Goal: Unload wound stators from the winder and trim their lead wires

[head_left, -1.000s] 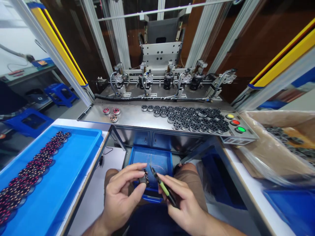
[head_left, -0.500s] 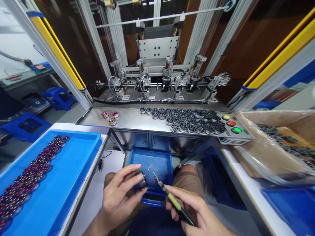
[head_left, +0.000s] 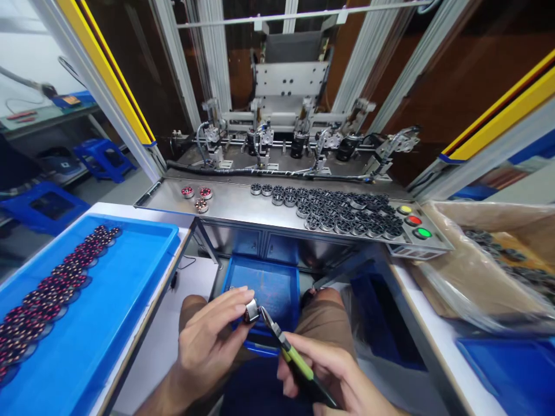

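Observation:
Between the thumb and fingers of my left hand point(head_left: 211, 334) is a small round motor stator point(head_left: 251, 312), tilted so that its metal side shows. My fingers hide part of it. My right hand point(head_left: 336, 372) is wrapped round cutting pliers point(head_left: 291, 353) with green and black handles. The plier tips point up and left, right beside the stator's edge; whether they touch it I cannot tell. Below both hands is a blue tray point(head_left: 284, 271) on the floor between my knees.
On the steel ledge point(head_left: 234, 209) stand a few copper-wound stators point(head_left: 202, 205) at left and many black ones point(head_left: 329, 211) at right, near coloured buttons point(head_left: 422, 233). A blue tray point(head_left: 125, 277) of wound stators lies left. A lined carton point(head_left: 451, 266) stands right.
The plier tips have come up to the stator, closing the gap between them. My left hand has turned the stator so its silvery side faces up. The view has shifted slightly.

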The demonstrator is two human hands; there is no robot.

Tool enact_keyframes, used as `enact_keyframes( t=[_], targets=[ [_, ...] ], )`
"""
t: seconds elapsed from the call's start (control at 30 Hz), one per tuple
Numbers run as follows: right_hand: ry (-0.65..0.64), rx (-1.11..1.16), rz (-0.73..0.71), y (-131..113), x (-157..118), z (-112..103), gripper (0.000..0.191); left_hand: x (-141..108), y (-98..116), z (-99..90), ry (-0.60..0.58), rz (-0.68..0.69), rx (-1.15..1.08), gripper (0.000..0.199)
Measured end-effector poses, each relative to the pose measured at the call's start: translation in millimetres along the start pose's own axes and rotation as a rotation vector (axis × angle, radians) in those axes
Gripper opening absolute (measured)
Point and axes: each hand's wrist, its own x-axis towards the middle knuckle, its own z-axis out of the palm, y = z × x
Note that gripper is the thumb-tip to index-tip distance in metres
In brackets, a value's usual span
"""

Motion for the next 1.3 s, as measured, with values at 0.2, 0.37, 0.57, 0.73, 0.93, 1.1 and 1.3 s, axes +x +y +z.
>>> enact_keyframes(
  t=[0.2,0.37,0.57,0.73,0.93,1.1,1.3],
  targets=[
    [-0.021,0.093,0.01,-5,5,5,0.071,-4,-1,0.1,-0.024,-0.006,-0.032,0.051],
    [0.009,0.124,0.048,-1,7,8,0.073,-4,-1,0.1,-0.032,-0.012,-0.029,0.052],
    [0.041,0.098,0.057,2,7,8,0.073,-7,0,-1.4,-0.024,-0.036,-0.016,0.053],
    [0.074,-0.076,0.082,-6,13,9,0.073,-7,1,-1.5,-0.054,-0.06,0.073,0.052],
    [0.246,-0.33,0.178,-2,15,0,0.064,-8,-2,1.5,-0.036,-0.006,0.1,0.057],
    [0.263,-0.208,0.221,17,5,-9,0.066,-15,-5,2.0,-0.023,0.043,0.168,0.057],
    [0.291,-0.097,0.246,27,0,-11,0.066,-18,-6,1.0,0.044,-0.048,0.055,0.048]
  ],
)
